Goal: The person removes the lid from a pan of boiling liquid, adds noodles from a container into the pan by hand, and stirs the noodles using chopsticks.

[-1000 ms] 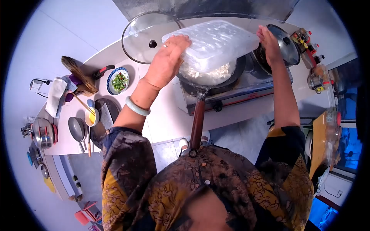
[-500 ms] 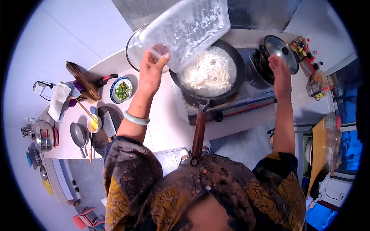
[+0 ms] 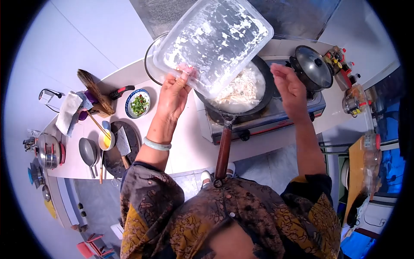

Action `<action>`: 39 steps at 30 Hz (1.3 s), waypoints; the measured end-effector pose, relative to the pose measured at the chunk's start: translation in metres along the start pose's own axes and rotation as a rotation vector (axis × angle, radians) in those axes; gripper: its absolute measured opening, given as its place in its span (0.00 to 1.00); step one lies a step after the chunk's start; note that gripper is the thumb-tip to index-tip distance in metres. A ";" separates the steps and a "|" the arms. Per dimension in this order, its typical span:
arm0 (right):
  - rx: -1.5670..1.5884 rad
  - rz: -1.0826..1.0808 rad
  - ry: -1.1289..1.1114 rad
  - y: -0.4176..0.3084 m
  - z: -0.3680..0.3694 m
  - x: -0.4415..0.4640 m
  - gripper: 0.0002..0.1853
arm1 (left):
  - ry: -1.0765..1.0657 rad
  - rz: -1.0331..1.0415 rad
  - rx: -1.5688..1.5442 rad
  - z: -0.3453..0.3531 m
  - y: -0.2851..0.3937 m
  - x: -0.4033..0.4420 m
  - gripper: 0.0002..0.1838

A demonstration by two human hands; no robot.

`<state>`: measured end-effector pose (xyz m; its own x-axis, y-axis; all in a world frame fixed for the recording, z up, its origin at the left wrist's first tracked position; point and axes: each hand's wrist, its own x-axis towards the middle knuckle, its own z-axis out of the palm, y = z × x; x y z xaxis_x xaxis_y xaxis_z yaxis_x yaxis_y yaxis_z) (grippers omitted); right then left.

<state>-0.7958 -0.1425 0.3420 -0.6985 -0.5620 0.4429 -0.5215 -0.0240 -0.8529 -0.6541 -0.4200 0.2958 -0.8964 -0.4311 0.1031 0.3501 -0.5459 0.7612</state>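
My left hand (image 3: 174,93) grips the near edge of a clear plastic tub (image 3: 211,43), thumb on one side and fingers behind. White flour-like residue clings to the tub, which is tilted above the wok (image 3: 261,69) and covers part of it. In the wok, pale noodles (image 3: 241,88) sit in cloudy liquid. The wok's wooden handle (image 3: 224,151) points toward my body. My right hand (image 3: 292,88) hovers to the right of the wok, holding nothing, its fingers loosely bent and partly apart.
A lidded pot (image 3: 314,67) stands on the stove (image 3: 276,116) at the right, with bottles (image 3: 354,79) beyond it. On the left counter are a bowl of chopped greens (image 3: 138,103), a bowl of yellow egg (image 3: 106,140), a small pan (image 3: 88,151) and a cleaver (image 3: 123,142) on a round board (image 3: 113,162).
My left hand has turned the tub so its broad face shows more. My right hand has moved left and nearer the wok, away from the lidded pot.
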 end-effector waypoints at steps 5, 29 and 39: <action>-0.147 -0.178 -0.007 -0.017 0.022 0.018 0.15 | -0.014 -0.021 0.016 -0.002 -0.001 -0.006 0.18; -0.687 -0.488 -0.522 -0.003 0.108 0.084 0.12 | 0.006 -0.060 0.160 0.021 -0.024 0.002 0.15; -0.757 -0.702 -0.188 0.005 0.101 0.101 0.19 | -0.013 -0.069 0.118 0.032 -0.028 0.004 0.16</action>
<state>-0.8192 -0.2829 0.3545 -0.0666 -0.7428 0.6662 -0.9957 0.0926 0.0038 -0.6756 -0.3836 0.2952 -0.9209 -0.3859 0.0556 0.2537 -0.4850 0.8369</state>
